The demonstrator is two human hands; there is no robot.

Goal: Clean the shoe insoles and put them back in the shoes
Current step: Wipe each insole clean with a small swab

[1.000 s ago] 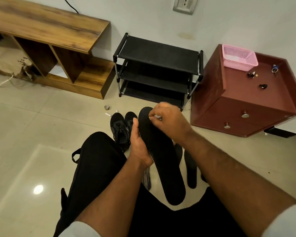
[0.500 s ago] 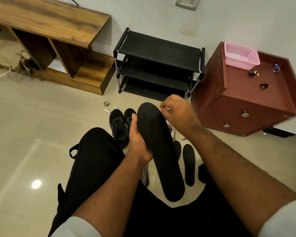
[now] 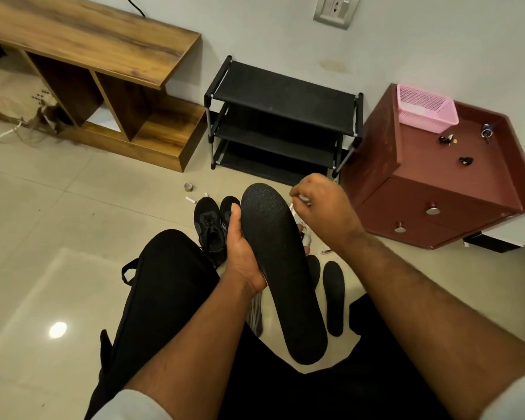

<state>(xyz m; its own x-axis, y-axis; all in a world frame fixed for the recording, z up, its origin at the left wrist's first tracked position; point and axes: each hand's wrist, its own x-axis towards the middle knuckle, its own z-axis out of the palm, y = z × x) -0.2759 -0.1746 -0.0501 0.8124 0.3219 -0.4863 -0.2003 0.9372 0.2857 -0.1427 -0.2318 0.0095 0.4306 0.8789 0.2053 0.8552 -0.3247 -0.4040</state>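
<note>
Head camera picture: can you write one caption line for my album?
Left hand holds a black insole up while the right hand pinches something small and white beside it.

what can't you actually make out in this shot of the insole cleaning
- Head view: what the right hand pinches; only a small white bit shows past the curled fingers.
- Black shoes: partly behind the left hand and held insole, so whether insoles sit inside is unclear.
- Small items on the red cabinet: too small to identify.
</note>
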